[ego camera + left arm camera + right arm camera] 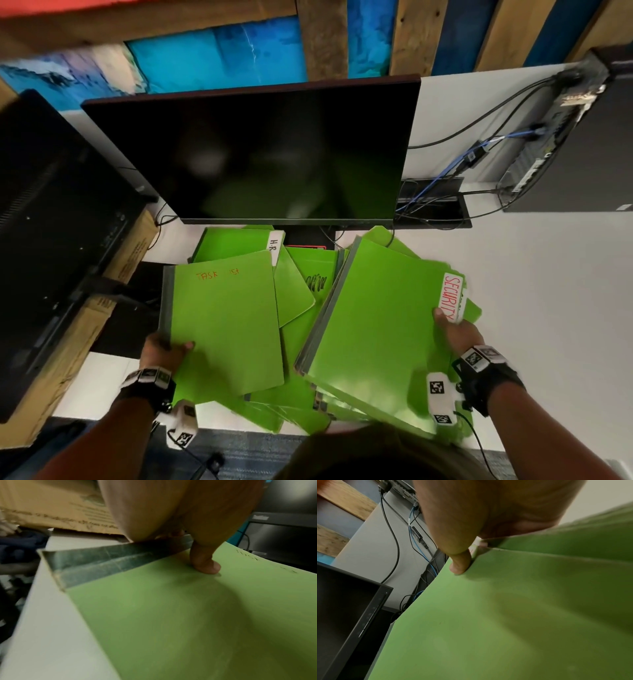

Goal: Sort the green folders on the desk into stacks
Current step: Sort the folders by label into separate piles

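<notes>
1. The folders [301, 284] lie in a loose pile on the desk [548, 291], in front of the monitor [260, 150].
2. My left hand [164, 353] grips one folder [226, 322] at its grey spine, thumb on the cover; red writing is near its top.
3. My right hand [455, 334] pinches the "SECURITY" folder [380, 329] at its right edge, beside the label [452, 296].
4. Cables [462, 161] run to the right of the monitor.

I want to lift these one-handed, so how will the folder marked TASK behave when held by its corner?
The TASK folder will likely flex: in the left wrist view its cover already bows under the left hand. Its taped spine probably stiffens that edge. The glossy cover may slip against the folders beneath.
</notes>
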The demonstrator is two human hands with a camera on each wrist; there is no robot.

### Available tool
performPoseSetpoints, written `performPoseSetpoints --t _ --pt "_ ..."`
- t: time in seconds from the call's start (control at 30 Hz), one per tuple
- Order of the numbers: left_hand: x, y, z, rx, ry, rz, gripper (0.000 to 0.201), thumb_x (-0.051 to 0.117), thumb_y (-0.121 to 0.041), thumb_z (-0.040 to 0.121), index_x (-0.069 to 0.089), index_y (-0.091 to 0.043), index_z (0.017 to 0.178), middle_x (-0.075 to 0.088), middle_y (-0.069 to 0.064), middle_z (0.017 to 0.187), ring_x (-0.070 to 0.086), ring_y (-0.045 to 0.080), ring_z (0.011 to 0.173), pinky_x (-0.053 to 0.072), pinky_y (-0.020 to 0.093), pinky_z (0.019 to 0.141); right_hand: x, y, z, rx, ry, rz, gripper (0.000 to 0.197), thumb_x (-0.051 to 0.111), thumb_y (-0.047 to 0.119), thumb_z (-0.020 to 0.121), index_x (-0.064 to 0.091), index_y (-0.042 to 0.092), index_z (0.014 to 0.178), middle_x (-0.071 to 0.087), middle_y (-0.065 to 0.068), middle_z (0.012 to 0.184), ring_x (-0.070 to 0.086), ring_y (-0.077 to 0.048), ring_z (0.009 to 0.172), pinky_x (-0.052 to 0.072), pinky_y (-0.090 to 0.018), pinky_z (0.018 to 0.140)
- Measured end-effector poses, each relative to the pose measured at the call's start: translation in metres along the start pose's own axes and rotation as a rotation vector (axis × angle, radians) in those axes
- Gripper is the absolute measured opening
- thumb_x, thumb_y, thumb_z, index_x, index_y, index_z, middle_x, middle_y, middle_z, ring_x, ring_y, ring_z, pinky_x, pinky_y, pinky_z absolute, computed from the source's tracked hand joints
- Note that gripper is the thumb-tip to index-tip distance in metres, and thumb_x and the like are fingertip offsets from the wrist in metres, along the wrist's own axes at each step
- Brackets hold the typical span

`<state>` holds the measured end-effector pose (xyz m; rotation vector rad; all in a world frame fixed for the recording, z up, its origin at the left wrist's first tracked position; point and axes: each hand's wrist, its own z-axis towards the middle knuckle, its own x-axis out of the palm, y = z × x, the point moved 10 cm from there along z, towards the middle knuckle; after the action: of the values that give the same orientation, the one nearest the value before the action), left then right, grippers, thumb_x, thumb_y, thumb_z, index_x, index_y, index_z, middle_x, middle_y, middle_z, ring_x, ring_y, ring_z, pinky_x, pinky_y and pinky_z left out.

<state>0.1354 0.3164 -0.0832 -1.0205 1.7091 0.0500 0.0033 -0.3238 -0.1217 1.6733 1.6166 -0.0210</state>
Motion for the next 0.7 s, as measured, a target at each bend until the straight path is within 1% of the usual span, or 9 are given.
performPoseSetpoints --t 0.07,0.17,0.27,0.37,0.43,0.5,0.6,0.63,0.7 --pt "-0.006 -0.019 0.008 0.068 -0.020 0.064 0.048 0.084 -0.013 0.067 0.064 0.007 0.106 0.069 0.026 0.100 0.066 0.037 0.094 0.052 0.040 0.084 0.001 0.000 0.000 0.002 0.002 -0.001 0.059 0.052 0.048 0.091 0.054 0.002 0.128 0.060 -0.023 0.125 0.059 -0.035 0.103 0.041 -0.030 0.078" --pt "-0.009 -0.047 0.022 0.139 -0.017 0.147 0.057 0.085 -0.019 0.066 0.063 0.004 0.113 0.068 0.025 0.104 0.064 0.038 0.101 0.050 0.042 0.088 0.001 0.000 -0.002 0.008 -0.003 0.012 0.058 0.052 0.046 0.092 0.053 0.002 0.130 0.059 -0.023 0.128 0.058 -0.037 0.112 0.041 -0.031 0.080" --pt "-0.004 -0.062 0.044 0.135 0.015 0.300 0.064 0.085 -0.035 0.063 0.063 0.000 0.113 0.067 0.023 0.106 0.055 0.039 0.112 0.046 0.043 0.094 0.000 0.002 -0.005 0.011 -0.007 0.021 0.058 0.051 0.045 0.093 0.052 0.002 0.131 0.057 -0.023 0.130 0.057 -0.037 0.116 0.042 -0.032 0.084" --pt "0.000 -0.065 0.060 0.083 0.017 0.397 0.065 0.084 -0.042 0.062 0.063 -0.007 0.114 0.060 0.023 0.120 0.043 0.035 0.122 0.040 0.038 0.099 0.000 0.002 -0.005 0.007 -0.017 0.043 0.057 0.052 0.044 0.093 0.053 0.002 0.131 0.058 -0.023 0.129 0.056 -0.038 0.116 0.043 -0.034 0.087" --pt "0.002 -0.070 0.063 0.065 0.017 0.396 0.071 0.085 -0.039 0.061 0.061 -0.008 0.119 0.053 0.024 0.126 0.044 0.036 0.122 0.041 0.039 0.102 0.000 0.003 -0.005 0.006 -0.023 0.053 0.056 0.052 0.044 0.092 0.053 0.002 0.130 0.058 -0.023 0.129 0.057 -0.038 0.115 0.044 -0.035 0.089" --pt "0.007 -0.073 0.071 0.061 0.048 0.356 0.069 0.085 -0.032 0.064 0.059 -0.003 0.121 0.054 0.026 0.126 0.046 0.037 0.120 0.041 0.041 0.102 0.000 0.003 -0.005 0.013 -0.021 0.059 0.057 0.052 0.044 0.092 0.053 0.002 0.131 0.058 -0.023 0.129 0.057 -0.038 0.116 0.045 -0.037 0.091" --pt "0.018 -0.075 0.087 0.079 0.109 0.275 0.059 0.085 -0.028 0.064 0.066 0.001 0.111 0.068 0.023 0.106 0.063 0.036 0.100 0.051 0.046 0.089 0.001 0.001 -0.004 0.027 -0.013 0.059 0.057 0.051 0.045 0.092 0.053 0.004 0.132 0.059 -0.022 0.129 0.058 -0.037 0.114 0.045 -0.033 0.084" --pt "0.022 -0.074 0.095 0.093 0.121 0.270 0.058 0.086 -0.028 0.063 0.066 0.001 0.109 0.070 0.022 0.102 0.066 0.035 0.095 0.053 0.046 0.086 0.001 0.000 -0.004 0.029 -0.012 0.061 0.057 0.051 0.046 0.092 0.053 0.005 0.132 0.059 -0.021 0.128 0.058 -0.036 0.114 0.044 -0.032 0.082" --pt "0.025 -0.080 0.095 0.099 0.133 0.269 0.055 0.085 -0.026 0.063 0.066 0.003 0.107 0.070 0.022 0.103 0.066 0.036 0.096 0.052 0.043 0.086 0.000 0.001 -0.003 0.029 -0.010 0.061 0.057 0.052 0.046 0.091 0.053 0.006 0.132 0.059 -0.020 0.129 0.058 -0.036 0.114 0.044 -0.031 0.082"
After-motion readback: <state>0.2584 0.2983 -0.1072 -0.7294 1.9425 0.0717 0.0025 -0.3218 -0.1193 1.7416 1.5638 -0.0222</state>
